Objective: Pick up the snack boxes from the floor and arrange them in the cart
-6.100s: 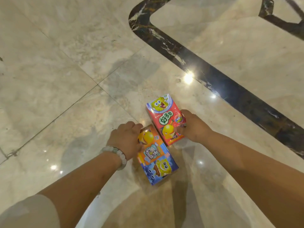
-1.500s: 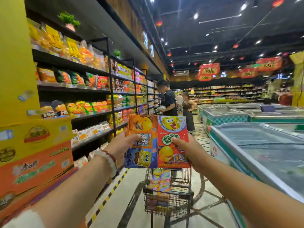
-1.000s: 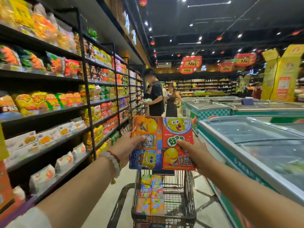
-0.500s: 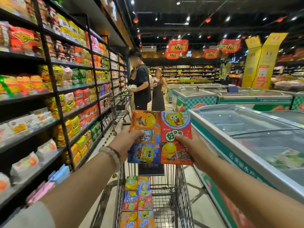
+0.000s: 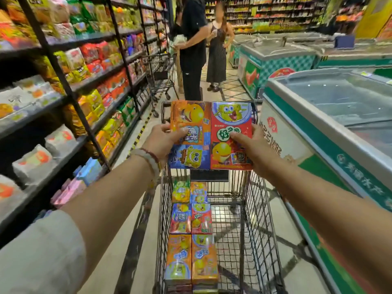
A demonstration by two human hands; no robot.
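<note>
- Fingers [image 5: 180,130] of the left hand [image 5: 162,143] are curling round the left edge of the orange and blue snack box [image 5: 191,134], with the thumb pressing on its front.
- Fingers of the right hand [image 5: 252,145] are doing the same on the red snack box [image 5: 231,135], with the thumb [image 5: 238,137] lying across its front.
- Both boxes are being held up side by side, edges touching, in the air over the far end of the shopping cart [image 5: 261,219].
- Down in the cart, more snack boxes [image 5: 192,230] are lying flat in two neat rows along the left side.
- The right side of the cart floor is showing bare wire.
- I think the carrying step is going on now, and the putting-down step is coming next.
- The next move is asking for both hands to go down together into the cart and lay the two boxes flat, lined up with the rows or just beside them.
- Keeping the boxes level and together should help them land straight.
- A chest freezer [image 5: 318,115] is standing close on the right, and snack shelves [image 5: 84,81] are on the left.
- Other shoppers [image 5: 195,49] are standing farther up the aisle with another cart [image 5: 161,71].
</note>
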